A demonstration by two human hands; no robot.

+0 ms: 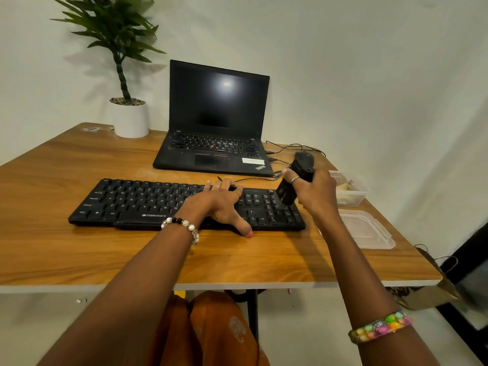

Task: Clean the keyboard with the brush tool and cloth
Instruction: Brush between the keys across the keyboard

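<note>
A black keyboard (137,202) lies across the middle of the wooden table (79,249). My left hand (219,204) rests flat on the keyboard's right-centre keys, thumb at the front edge. My right hand (314,191) grips a black brush tool (293,180), tilted, with its bristles down on the keys of the number pad at the keyboard's right end. I see no cloth lying out on the table.
An open black laptop (214,122) with a dark screen stands behind the keyboard, cables trailing to its right. A potted plant (126,112) sits at the back left. A clear plastic container (351,190) and a flat lid (367,229) lie at the right edge.
</note>
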